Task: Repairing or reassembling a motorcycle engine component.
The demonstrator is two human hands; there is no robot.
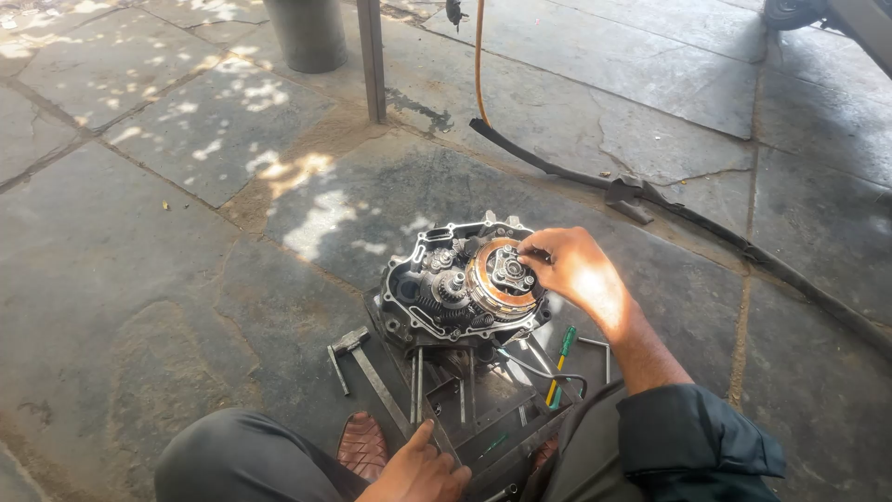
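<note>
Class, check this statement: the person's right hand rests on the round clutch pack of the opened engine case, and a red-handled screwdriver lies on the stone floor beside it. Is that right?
One detail is wrong: the screwdriver has a green handle, not red. The head view shows it. The right hand does rest on the clutch pack of the engine case.

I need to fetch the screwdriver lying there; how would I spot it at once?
Find the open engine case on the stone floor. Just right of its lower edge, beneath the right hand, lies the screwdriver: its green and yellow handle stands out among grey metal tools.
</note>
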